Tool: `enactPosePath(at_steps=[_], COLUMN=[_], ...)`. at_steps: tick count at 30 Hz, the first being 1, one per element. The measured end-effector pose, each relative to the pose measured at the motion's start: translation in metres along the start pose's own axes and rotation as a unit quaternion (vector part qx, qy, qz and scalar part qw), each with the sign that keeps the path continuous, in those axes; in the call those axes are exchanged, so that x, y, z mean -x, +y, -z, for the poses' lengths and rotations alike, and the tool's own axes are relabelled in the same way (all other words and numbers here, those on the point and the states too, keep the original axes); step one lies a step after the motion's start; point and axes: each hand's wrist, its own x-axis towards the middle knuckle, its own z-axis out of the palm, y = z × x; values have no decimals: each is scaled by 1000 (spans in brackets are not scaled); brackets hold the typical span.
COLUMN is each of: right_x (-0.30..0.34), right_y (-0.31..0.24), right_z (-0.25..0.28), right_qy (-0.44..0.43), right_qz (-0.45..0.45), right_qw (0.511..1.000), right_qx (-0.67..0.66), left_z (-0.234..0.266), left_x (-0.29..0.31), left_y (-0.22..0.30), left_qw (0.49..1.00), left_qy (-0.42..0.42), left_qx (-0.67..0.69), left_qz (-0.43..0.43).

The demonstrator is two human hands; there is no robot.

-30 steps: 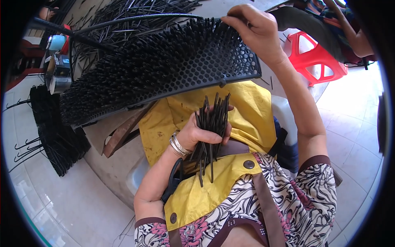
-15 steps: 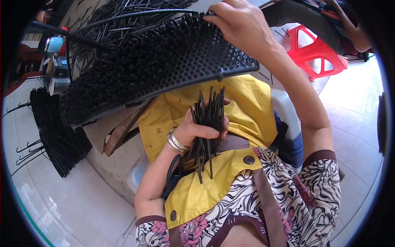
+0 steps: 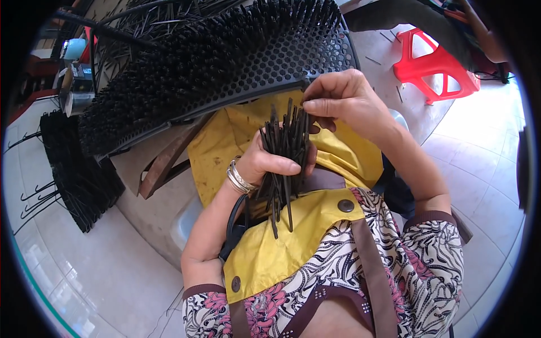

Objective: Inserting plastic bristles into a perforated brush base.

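- Left hand (image 3: 270, 163): wraps around a bundle of dark sticks (image 3: 284, 141), thumb laid across the front, fingers closed behind.
- Bundle position: in front of the person's waist, roughly upright, over the yellow apron (image 3: 214, 149); stick ends project above and below the grip at uneven heights.
- Right hand (image 3: 352, 107): thumb and index finger are drawn close together at the upper right edge of the bundle; the remaining fingers are bent. Whether a single stick is pinched cannot be told.
- Tray (image 3: 315, 59): black, perforated, located beyond the hands and tilted. Upright black sticks (image 3: 197, 73) crowd its left and far portions; open holes show toward the right and along the near edge.
- Loose sticks (image 3: 169, 17): piled behind the tray.
- Bracelets (image 3: 239, 177): fitted on the left wrist.
- Brown bar (image 3: 169, 169): slants below the tray.
- Red stool (image 3: 434, 62): stands at the far right, near another person's leg (image 3: 406, 19).
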Motion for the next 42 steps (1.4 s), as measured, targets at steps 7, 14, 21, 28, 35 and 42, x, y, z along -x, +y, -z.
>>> enactPosePath(at_steps=[7,14,21,28,35,42], right_x=[12,21,20,25,31,17], right_y=[8,19,22,27,9,-17], right_z=[-8,-22,-17,-13,2,42], right_qy=[54,141,161,144,221,284], right_qz=[53,71,21,-6,98,246], right_qw=[995,987,979,983,969,926], right_qx=[60,2,-125,-111,-48,-43], left_z=[-5,-3,-5,1,2,2], left_x=[3,0,-1,-3,-5,-1], left_y=[1,0,1,-1,-5,-11], left_qw=[999,999,999,1000,1000,997], left_qy=[32,32,49,15,-8,25], left_qx=[20,9,-16,-2,-1,69], left_qz=[8,7,12,24,28,29])
